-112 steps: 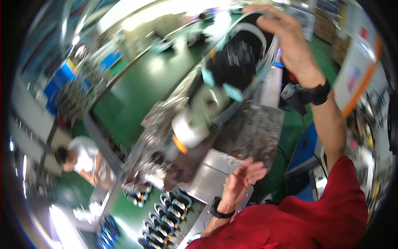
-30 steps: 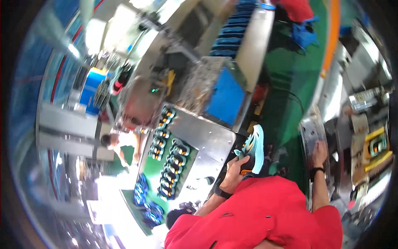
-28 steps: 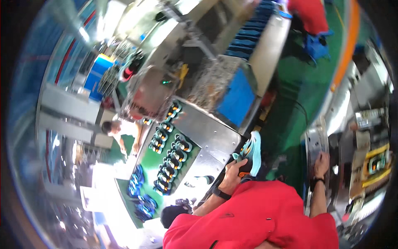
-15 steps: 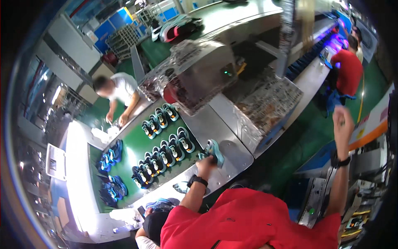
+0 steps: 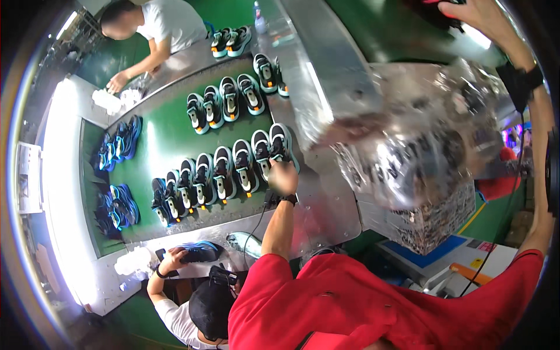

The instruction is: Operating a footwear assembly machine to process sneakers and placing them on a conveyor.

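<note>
My left hand (image 5: 284,177) grips the heel end of a black, white and pale-green sneaker (image 5: 280,142), at the right end of a row of similar sneakers (image 5: 223,173) on the green belt (image 5: 169,140). A wristband with a cable is on that wrist. My right hand (image 5: 481,16) reaches far out to the upper right, its fingers closed at a dark and red thing (image 5: 446,7) cut off by the frame's rim; its kind I cannot make out. A second row of sneakers (image 5: 229,99) stands farther back.
Plastic-wrapped machinery (image 5: 402,157) stands right of the belt. Blue shoes (image 5: 119,204) sit at the belt's left. A co-worker in a black cap (image 5: 209,312) handles a blue-and-black shoe (image 5: 199,252) close on my left; another in white (image 5: 172,26) works across the belt.
My left hand has moved forward from the metal plate to the row's right end with the sneaker. My right hand, raised and empty before, now touches the dark and red thing. The view has swung.
</note>
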Action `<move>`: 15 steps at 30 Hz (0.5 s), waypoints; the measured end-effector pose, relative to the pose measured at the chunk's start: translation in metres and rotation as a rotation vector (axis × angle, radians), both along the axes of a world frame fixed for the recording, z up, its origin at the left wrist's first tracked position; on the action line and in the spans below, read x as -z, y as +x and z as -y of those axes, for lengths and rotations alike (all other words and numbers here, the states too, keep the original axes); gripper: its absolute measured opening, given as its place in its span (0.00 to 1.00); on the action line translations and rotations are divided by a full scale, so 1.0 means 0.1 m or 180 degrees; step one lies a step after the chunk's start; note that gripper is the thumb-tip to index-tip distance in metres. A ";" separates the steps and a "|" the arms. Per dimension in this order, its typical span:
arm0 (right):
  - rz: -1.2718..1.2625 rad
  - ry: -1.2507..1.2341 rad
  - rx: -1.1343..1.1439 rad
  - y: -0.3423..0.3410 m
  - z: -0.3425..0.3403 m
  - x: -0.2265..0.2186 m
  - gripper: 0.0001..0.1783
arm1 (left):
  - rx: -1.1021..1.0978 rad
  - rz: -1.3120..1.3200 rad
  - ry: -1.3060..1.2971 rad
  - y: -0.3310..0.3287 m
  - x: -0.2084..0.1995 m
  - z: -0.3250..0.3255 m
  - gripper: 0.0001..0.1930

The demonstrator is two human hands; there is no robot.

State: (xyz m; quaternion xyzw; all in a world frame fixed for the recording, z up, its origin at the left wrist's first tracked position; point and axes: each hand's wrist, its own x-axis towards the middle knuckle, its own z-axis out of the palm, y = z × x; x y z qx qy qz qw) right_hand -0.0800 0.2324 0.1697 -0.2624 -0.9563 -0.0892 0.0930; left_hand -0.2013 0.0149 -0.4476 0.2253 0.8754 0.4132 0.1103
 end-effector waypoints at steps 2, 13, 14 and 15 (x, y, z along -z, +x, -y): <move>0.0117 0.0114 0.0166 -0.38 -0.25 0.40 0.31 | 0.0159 0.0193 0.0032 -0.17 0.41 0.21 0.40; -0.0499 0.1765 -0.0539 0.26 -0.45 0.09 0.23 | 0.0429 0.1264 0.1414 -0.02 0.61 0.99 0.33; -0.0778 0.1452 -0.0181 0.74 -0.47 0.00 0.25 | 0.0924 0.0902 0.0617 0.46 -0.38 0.68 0.31; -0.1314 0.1025 -0.0133 0.83 -0.43 -0.08 0.27 | 0.1095 0.0875 0.0845 0.56 -0.82 0.80 0.29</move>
